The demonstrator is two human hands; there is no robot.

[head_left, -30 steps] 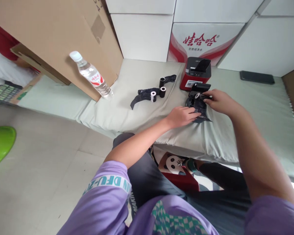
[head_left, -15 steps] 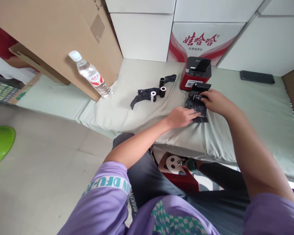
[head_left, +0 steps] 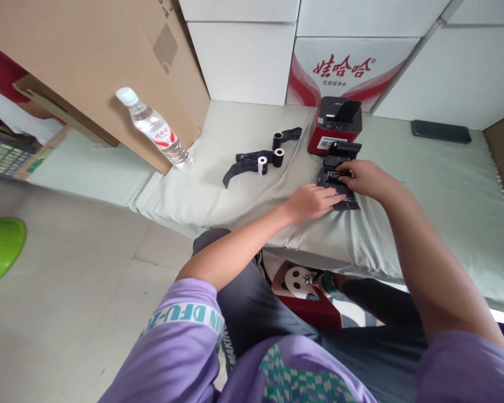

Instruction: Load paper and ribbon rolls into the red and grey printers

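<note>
the white and red carton at the back says 娃哈哈 in red, smaller line under it too tiny to read. purple sleeve reads "DFU-ZO", bottle label unreadable

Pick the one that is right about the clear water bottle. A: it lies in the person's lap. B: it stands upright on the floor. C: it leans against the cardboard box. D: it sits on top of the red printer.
C: the water bottle rests tilted against the cardboard box, its base on the pale mat.
</note>
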